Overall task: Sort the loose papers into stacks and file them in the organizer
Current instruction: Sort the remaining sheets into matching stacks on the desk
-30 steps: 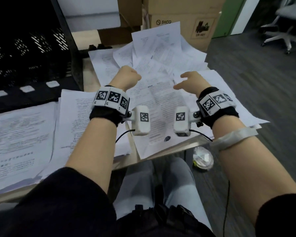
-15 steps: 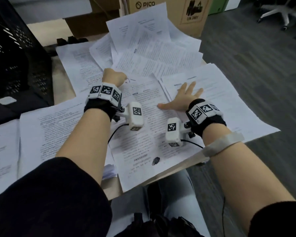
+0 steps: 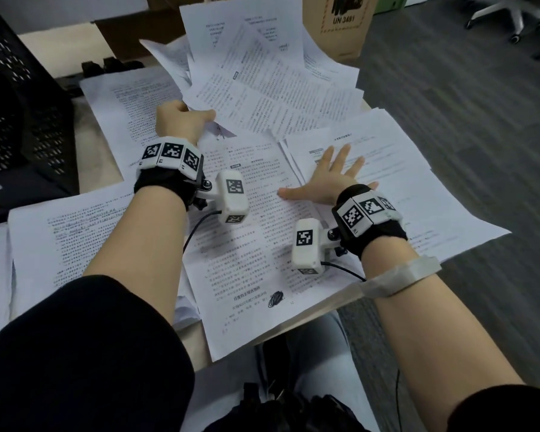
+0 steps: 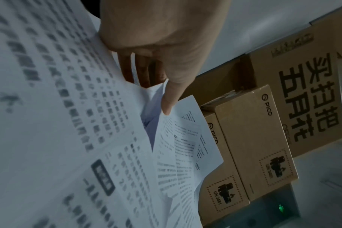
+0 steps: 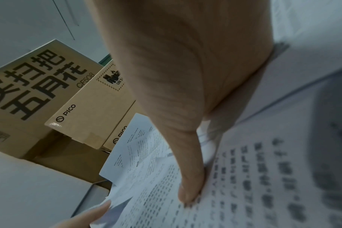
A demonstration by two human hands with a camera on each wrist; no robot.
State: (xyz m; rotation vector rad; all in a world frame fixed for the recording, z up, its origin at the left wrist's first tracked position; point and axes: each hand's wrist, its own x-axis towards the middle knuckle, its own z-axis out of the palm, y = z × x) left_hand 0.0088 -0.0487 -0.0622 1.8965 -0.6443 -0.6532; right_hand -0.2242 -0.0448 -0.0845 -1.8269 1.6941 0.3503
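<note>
Printed white papers (image 3: 262, 88) lie scattered and overlapping across the desk. My left hand (image 3: 181, 123) grips the near edge of a fanned bunch of sheets (image 4: 174, 138), thumb on top and fingers curled beneath, and the bunch is raised off the pile. My right hand (image 3: 328, 179) lies flat with fingers spread on a large printed sheet (image 3: 247, 244) that reaches the desk's front edge. In the right wrist view the thumb (image 5: 187, 185) presses on that sheet's text. The black mesh organizer (image 3: 19, 113) stands at the far left.
Cardboard boxes (image 3: 340, 23) stand behind the desk, also seen as boxes (image 4: 254, 138) in the left wrist view. More sheets (image 3: 85, 232) lie at the left of the desk. An office chair base (image 3: 505, 14) is on the grey floor at right.
My right hand came down and spread flat on the large sheet. My left hand closed on the edge of the fanned sheets and lifted them. The head view tilted downward.
</note>
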